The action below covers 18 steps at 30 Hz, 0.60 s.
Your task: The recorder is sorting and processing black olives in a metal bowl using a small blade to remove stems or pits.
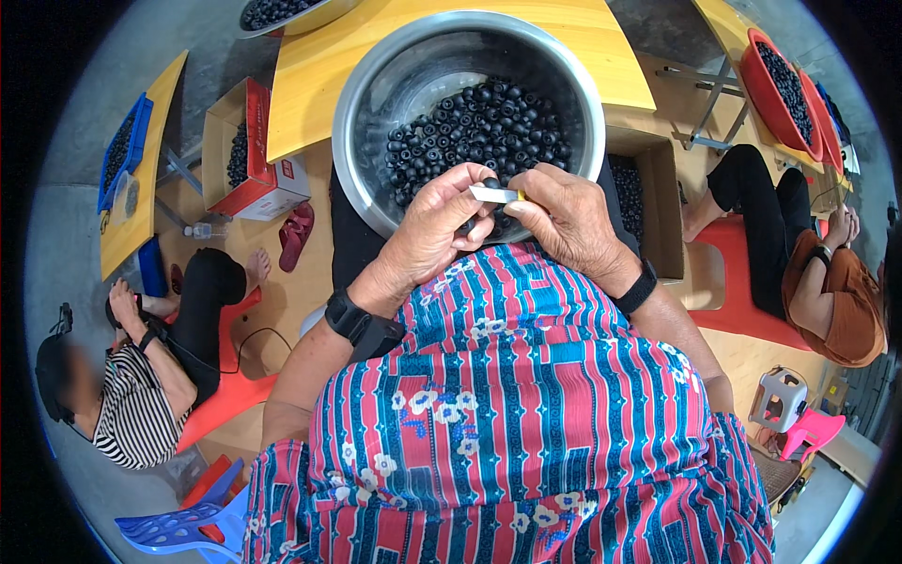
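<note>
A wide metal bowl [346,141] rests over my lap against the table. Many small round black rubber-like parts [474,127] lie in it. Above its near rim, my left hand [434,221] pinches one black ring-like part [489,182] between thumb and fingers. My right hand [571,214] is closed on a small knife [493,195] with a flat pale blade and a bit of yellow at the grip. The blade points left and lies across the held part, close to my left thumb. More black pieces show beneath my left fingers, partly hidden.
A yellow table [611,56] stands beyond the bowl. A cardboard box [662,169] of black parts sits right of my legs; a red-and-white box [240,179] stands left. People sit on red stools on both sides. A red basin [775,94] is at far right.
</note>
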Available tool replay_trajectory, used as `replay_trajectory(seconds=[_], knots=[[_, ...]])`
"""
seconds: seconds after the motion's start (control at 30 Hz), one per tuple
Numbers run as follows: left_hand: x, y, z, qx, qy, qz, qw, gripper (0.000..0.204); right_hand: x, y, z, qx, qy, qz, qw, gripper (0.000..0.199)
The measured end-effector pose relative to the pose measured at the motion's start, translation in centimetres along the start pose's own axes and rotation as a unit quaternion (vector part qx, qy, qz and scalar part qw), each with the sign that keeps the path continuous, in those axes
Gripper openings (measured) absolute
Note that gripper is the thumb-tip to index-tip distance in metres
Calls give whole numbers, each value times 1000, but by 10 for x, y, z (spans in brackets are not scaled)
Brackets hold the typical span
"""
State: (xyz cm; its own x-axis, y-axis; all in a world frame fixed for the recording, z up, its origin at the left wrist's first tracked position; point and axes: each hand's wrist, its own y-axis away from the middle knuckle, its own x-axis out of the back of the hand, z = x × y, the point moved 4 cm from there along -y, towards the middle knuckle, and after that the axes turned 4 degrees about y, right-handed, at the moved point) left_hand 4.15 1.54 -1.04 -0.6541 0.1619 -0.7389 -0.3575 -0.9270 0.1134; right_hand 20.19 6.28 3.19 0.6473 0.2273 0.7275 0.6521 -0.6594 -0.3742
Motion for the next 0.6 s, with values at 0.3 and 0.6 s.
replay_trajectory(seconds=[0.3, 0.6], knots=[[-3, 0, 4, -41, -63, 20, 997, 22, 2, 0, -2, 1, 6, 3, 1000, 23], [-1, -1, 3, -47, -83, 14, 995, 22, 2, 0, -3, -4, 1, 6, 1000, 24]])
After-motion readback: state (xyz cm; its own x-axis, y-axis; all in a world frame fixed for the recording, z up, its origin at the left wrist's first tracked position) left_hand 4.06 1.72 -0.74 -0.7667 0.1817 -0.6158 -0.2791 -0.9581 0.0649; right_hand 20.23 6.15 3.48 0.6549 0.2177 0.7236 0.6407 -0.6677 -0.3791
